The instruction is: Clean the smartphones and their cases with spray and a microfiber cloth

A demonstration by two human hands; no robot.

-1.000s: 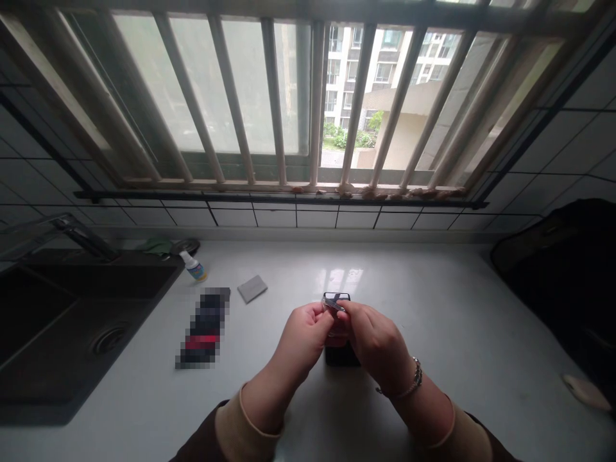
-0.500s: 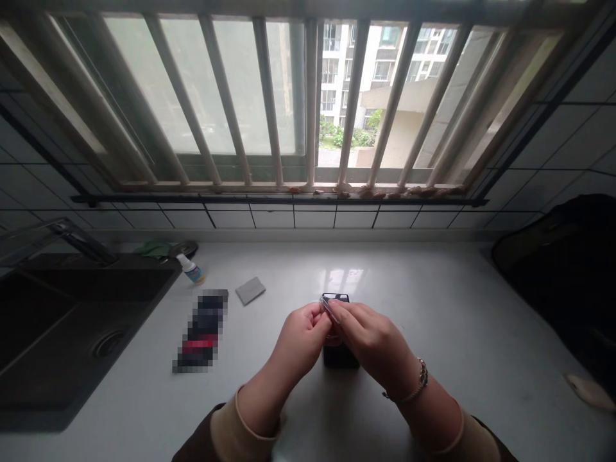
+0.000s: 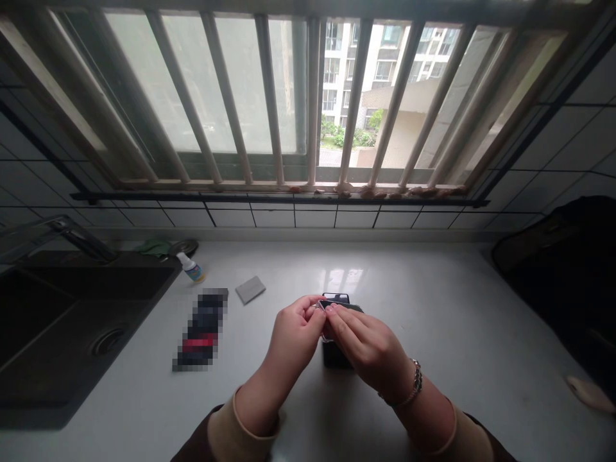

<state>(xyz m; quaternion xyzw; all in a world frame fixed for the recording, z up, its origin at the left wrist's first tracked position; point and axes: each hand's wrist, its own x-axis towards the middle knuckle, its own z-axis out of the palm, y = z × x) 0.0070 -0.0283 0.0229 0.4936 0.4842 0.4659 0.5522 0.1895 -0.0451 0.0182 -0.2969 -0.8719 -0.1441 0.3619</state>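
Observation:
My left hand (image 3: pixel 299 326) is closed, its thumb and fingers pinching the left end of a thin, dark, flat thing with a clear shiny rim (image 3: pixel 355 307), which looks like a phone case. On its near side, my right hand (image 3: pixel 370 340) grips the same thing, fingertips pressed together close to the left thumb. My fingers hide much of it, so I cannot tell whether anything sits inside. Below both hands a black phone (image 3: pixel 337 357) lies flat on the white counter (image 3: pixel 423 289); its top edge and lower end show, while the middle is covered.
To the left lie a grey folded packet (image 3: pixel 250 290) and a blurred-out dark item with a red band (image 3: pixel 199 330). A small white-capped bottle (image 3: pixel 191 267) stands by the dark sink (image 3: pixel 58 385). A black bag (image 3: pixel 568 269) and a pale object (image 3: pixel 588 393) are at right.
The held thing has turned, so its dark surface now shows above my right fingers. My right hand has shifted slightly left, and my left hand a little up and left.

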